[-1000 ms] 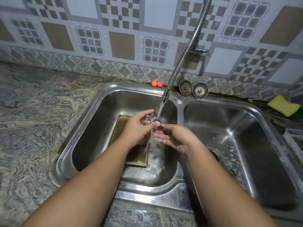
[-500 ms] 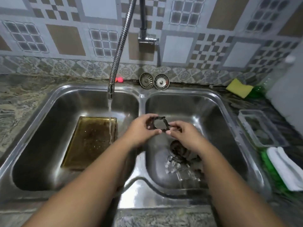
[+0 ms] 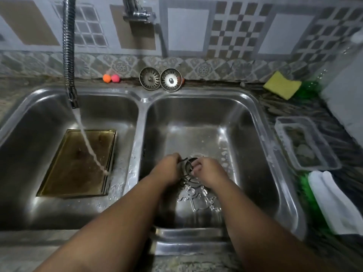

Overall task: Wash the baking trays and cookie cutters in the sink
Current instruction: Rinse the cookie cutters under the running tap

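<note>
Low in the right basin point(image 3: 245, 122) of the steel double sink, my left hand point(image 3: 167, 169) and my right hand point(image 3: 208, 171) both pinch a small metal cookie cutter point(image 3: 186, 165) over the drain. Several more metal cookie cutters point(image 3: 198, 197) lie on the basin floor just in front of my hands. In the left basin a gold baking tray point(image 3: 64, 173) lies flat. Water from the flexible faucet hose point(image 3: 68, 55) runs onto the tray.
Two sink strainers point(image 3: 160, 78) lean against the backsplash, next to two small orange and pink balls point(image 3: 111, 78). On the counter at the right are a yellow sponge point(image 3: 281, 84), a clear plastic container point(image 3: 306, 144) and a folded white cloth point(image 3: 334, 201) on something green.
My hands carried the cookie cutter from under the running water in the left basin across to the right basin and lowered it to the drain. My view swung right.
</note>
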